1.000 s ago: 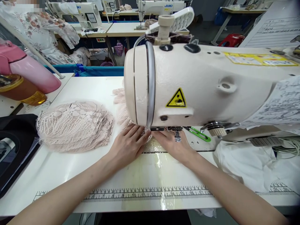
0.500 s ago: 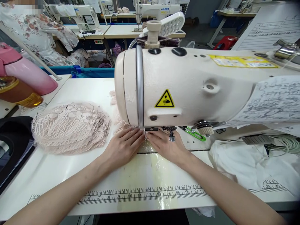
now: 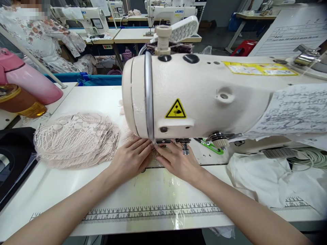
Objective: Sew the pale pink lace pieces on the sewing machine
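My left hand [image 3: 133, 154] lies palm down with its fingers stretched flat, pressing on pale pink lace [image 3: 127, 133] left of the needle area. Beneath the head of the white sewing machine [image 3: 199, 92], my right hand [image 3: 178, 160] rests on the machine bed, its fingers extended and slightly spread. The fingertips of both hands nearly meet below the machine head. The needle is hidden, and so is most of the lace there. To the left of my left hand sits a stack of pink lace pieces [image 3: 76, 141].
Green-handled thread snips [image 3: 211, 146] lie right of my right hand. White cloth [image 3: 258, 173] is bunched farther right. A pink bottle [image 3: 33, 80] and an amber jar [image 3: 21, 100] stand at left. A ruler strip [image 3: 150, 213] runs along the front edge. A person [image 3: 48, 41] sits beyond.
The view has shifted slightly, so the machine appears a little farther left. My right hand's fingers have spread somewhat, and my left thumb has moved slightly. Both hands stay by the needle area.
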Demonstrator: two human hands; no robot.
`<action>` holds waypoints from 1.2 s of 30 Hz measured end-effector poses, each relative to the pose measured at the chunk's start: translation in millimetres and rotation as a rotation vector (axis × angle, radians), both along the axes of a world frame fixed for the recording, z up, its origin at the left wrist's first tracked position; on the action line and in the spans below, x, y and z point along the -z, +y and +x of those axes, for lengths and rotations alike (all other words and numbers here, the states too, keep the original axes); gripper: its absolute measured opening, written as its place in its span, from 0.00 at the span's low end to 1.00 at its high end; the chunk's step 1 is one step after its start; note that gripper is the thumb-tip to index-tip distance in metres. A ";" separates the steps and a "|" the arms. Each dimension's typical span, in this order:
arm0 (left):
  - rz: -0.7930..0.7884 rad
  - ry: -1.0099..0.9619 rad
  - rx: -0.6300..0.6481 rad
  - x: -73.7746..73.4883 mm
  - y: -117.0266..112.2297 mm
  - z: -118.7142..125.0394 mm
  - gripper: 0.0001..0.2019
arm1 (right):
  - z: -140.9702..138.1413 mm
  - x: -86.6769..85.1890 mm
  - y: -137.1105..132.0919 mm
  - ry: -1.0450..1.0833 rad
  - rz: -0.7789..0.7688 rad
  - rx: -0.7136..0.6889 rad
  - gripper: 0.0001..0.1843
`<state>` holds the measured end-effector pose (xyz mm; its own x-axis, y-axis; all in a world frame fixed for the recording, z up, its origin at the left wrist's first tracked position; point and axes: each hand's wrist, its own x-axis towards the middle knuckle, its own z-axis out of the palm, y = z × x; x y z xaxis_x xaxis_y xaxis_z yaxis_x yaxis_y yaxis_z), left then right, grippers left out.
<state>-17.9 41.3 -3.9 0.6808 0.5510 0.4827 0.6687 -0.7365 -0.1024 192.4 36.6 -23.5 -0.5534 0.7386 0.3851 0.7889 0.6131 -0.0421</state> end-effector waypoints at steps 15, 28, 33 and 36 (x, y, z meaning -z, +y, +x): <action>-0.007 0.048 -0.035 2.4 -2.4 0.1 0.14 | -3.9 -2.9 4.2 -0.026 0.146 -0.049 0.17; -0.001 0.083 -0.058 3.9 -3.2 -0.3 0.15 | -4.9 -3.7 6.6 -0.003 0.229 -0.105 0.17; -0.040 0.065 -0.082 4.7 -3.1 -0.2 0.16 | -3.6 0.0 6.0 -0.022 0.211 -0.083 0.16; -0.058 0.047 -0.091 4.6 -2.9 0.4 0.16 | -2.0 1.5 5.9 -0.012 0.163 -0.058 0.15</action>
